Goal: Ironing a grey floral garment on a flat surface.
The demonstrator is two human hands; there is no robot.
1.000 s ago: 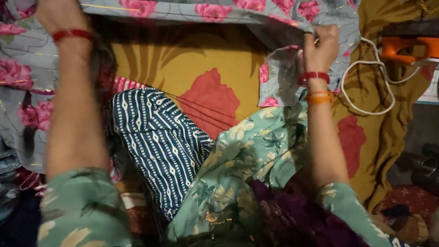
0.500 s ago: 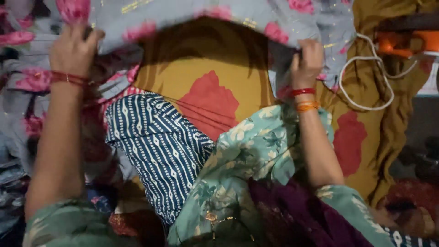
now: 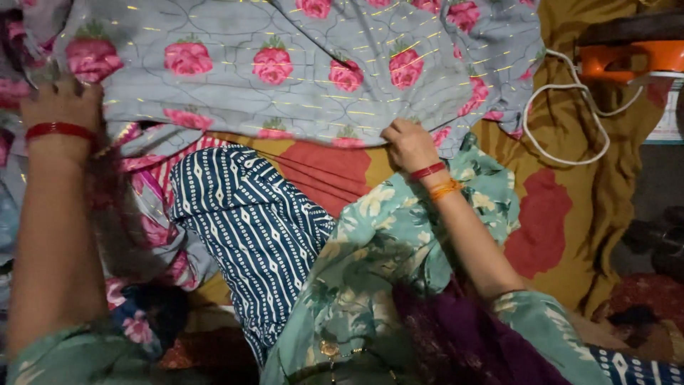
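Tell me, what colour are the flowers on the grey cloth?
Pink, on the grey cloth; head view.

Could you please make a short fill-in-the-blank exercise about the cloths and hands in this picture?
1. Both hands grip a grey cloth printed with pink ____.
2. The right hand wears red and ____ bangles.
3. The white cord leads to an ____ iron.
4. The navy garment has ____ dotted stripes.

Missing words: roses; orange; orange; white

Green floral sleeves (image 3: 78, 356), red wrist threads (image 3: 60, 130), orange bangle (image 3: 445, 190)
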